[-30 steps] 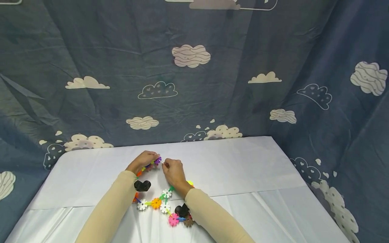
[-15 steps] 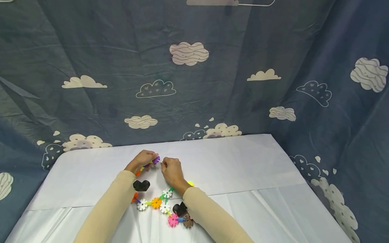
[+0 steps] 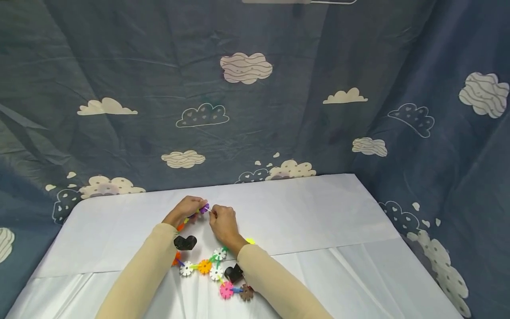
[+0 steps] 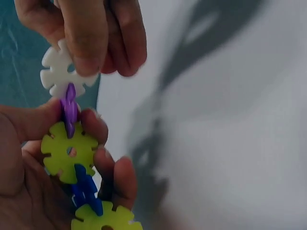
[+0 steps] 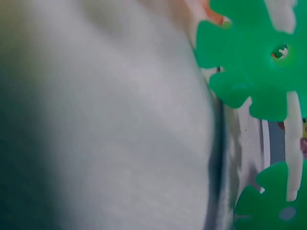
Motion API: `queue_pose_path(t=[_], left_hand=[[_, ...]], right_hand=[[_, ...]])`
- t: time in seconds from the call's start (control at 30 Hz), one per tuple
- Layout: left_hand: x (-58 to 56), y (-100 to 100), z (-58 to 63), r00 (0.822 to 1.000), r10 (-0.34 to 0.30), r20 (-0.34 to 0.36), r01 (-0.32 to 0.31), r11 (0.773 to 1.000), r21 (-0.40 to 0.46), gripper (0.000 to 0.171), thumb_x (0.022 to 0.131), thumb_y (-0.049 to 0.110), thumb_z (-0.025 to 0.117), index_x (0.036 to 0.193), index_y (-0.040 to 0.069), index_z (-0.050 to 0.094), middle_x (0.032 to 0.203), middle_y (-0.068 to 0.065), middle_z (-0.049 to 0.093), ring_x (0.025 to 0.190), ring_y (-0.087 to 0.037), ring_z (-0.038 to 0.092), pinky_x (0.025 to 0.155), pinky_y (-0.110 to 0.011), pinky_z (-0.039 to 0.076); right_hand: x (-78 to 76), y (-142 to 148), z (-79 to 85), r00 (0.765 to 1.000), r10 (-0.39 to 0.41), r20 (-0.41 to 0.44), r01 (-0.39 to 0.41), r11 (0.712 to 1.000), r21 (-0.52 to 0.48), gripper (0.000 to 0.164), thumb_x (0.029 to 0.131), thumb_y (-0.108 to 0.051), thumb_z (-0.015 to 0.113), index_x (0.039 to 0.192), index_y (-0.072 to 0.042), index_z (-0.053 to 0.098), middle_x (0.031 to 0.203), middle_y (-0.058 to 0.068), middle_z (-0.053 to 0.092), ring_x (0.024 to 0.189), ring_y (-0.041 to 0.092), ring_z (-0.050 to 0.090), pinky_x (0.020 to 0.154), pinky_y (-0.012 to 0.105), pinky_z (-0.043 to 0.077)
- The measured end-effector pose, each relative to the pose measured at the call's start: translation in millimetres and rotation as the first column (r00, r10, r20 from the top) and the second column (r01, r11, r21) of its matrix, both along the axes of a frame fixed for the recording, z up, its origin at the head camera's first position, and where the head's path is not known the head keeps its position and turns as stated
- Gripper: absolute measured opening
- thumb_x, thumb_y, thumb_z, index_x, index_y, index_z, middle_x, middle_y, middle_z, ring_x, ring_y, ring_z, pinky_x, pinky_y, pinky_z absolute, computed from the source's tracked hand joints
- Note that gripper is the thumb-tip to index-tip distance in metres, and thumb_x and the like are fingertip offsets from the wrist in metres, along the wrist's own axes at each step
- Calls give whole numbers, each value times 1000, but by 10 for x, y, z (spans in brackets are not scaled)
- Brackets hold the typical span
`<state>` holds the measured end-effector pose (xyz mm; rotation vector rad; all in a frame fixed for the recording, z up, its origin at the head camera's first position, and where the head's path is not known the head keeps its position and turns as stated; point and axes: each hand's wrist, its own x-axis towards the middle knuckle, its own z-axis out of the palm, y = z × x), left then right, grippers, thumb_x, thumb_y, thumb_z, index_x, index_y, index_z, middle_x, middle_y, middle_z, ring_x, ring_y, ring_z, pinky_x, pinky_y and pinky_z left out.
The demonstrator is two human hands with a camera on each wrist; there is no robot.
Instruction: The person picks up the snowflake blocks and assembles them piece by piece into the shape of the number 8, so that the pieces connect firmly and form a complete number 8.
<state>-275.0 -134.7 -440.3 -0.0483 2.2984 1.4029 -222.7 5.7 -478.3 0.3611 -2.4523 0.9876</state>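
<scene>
My left hand [image 3: 186, 210] holds the end of a chain of notched plastic discs. In the left wrist view its thumb and a finger pinch a purple disc [image 4: 70, 110], seen edge-on. A yellow-green disc [image 4: 69, 151], a blue disc [image 4: 86, 189] and another yellow-green disc [image 4: 108, 218] follow below. My right hand [image 3: 224, 223] pinches a white disc [image 4: 55, 74], whose lower edge meets the purple disc; whether their slots are fully engaged I cannot tell. Near the right wrist, green discs [image 5: 244, 62] fill part of that view, with a white disc [image 5: 292, 143] edge-on between them.
On the white-covered table [image 3: 303, 212], between the forearms, lie linked discs, including an orange disc [image 3: 205, 266], a pink disc [image 3: 226, 290] and a brown disc [image 3: 246, 292]. Black heart-shaped pieces [image 3: 185, 243] show beside both wrists. A dark cloud-print curtain [image 3: 279, 115] stands behind the table.
The head view has tilted slightly, shifting everything a little. Both hands keep their grips on the discs, and the right hand sits marginally closer to the left.
</scene>
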Motion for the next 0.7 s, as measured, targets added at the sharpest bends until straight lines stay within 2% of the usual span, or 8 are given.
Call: queue_pose_path(t=[0.13,0.27,0.37,0.5,0.6,0.7], left_hand=[[-20,-29,-29,999,-42,0,42,999,5,29,102,22,47,83,4,59,73,-4,49,59,-14,45,52,-26,45],[-21,-70,-38,996,-88,-16,88,996,-8,30,103,22,45,83,3,58,73,-5,49,59,-15,44,53,-26,44],[-22,-91,-45,994,-106,-28,105,994,-16,30,103,22,45,83,3,59,72,-5,49,57,-15,43,53,-26,42],[-24,-116,-59,993,-114,-29,113,993,-33,28,102,23,47,84,5,60,72,-4,50,58,-15,43,54,-27,42],[-25,-128,-80,990,-136,-31,134,989,-61,28,101,24,47,88,3,61,79,-6,52,70,-18,48,66,-31,44],[-28,-145,-105,989,-143,-23,140,985,-101,31,101,27,48,103,1,65,100,-12,59,97,-25,53,91,-43,44]], right_hand=[[-15,13,31,998,-12,58,12,1000,14,18,83,-5,72,67,-8,64,57,-4,58,53,5,46,52,17,37],[-42,28,64,988,-8,152,0,999,53,14,85,-10,72,73,-9,67,64,-3,63,58,7,53,55,19,43],[-57,62,105,971,9,240,-32,995,93,8,85,-16,74,82,-10,70,75,-1,69,68,10,61,65,23,48],[-28,162,194,933,90,349,-126,989,82,18,83,-19,76,97,-9,71,90,2,72,79,13,66,75,26,51],[42,274,268,909,150,389,-188,980,60,20,84,-17,76,100,-7,71,93,3,71,83,16,64,75,25,50],[146,389,348,885,194,423,-249,965,79,19,83,-16,76,100,-8,73,94,2,69,80,15,59,72,24,47]])
